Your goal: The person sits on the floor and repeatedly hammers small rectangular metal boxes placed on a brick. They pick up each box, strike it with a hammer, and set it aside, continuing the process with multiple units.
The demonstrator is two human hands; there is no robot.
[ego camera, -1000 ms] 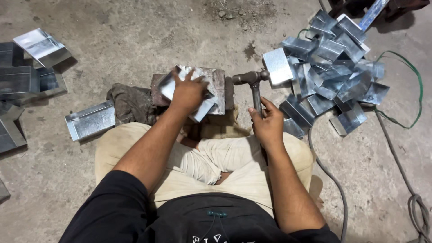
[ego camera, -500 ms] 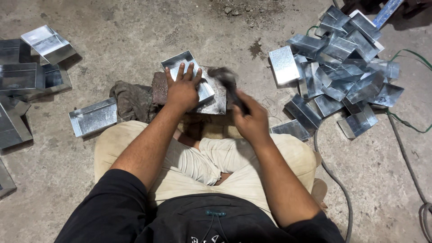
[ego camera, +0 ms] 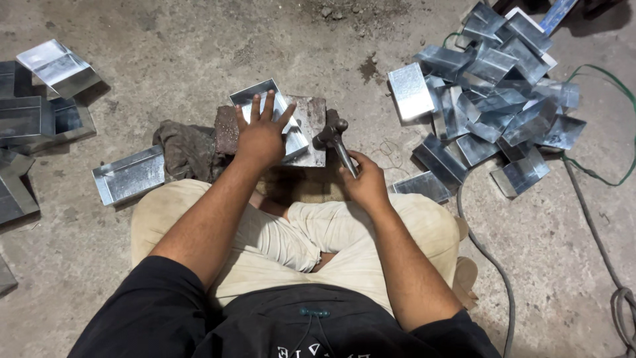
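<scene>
We sit cross-legged on the concrete floor (ego camera: 199,40) with a rusty steel block (ego camera: 311,116) in front of our knees. Our left hand (ego camera: 262,136) lies flat with fingers spread on a folded sheet-metal tray (ego camera: 265,106), pinning it on top of the block. Our right hand (ego camera: 364,182) is closed around the handle of a hammer (ego camera: 334,136), whose dark head rests low on the right part of the block, just beside the tray and apparently touching the steel.

A dark rag (ego camera: 185,149) lies bunched against the block's left side, with another open tray (ego camera: 129,176) just beyond it. A loose heap of bent metal pieces (ego camera: 493,99) spreads out to our right, and a smaller group of folded pieces (ego camera: 46,99) sits well apart at the far left. A grey cable (ego camera: 490,265) and a green wire (ego camera: 609,132) trail across the floor on the right.

We judge the step in hand to be hammering the tray's edge over the block, caught between blows. The next move calls for lifting the hammer clear and landing it on the fold while keeping the spread fingers well away from the strike, since the tray could skid on the steel if the left hand eases off
</scene>
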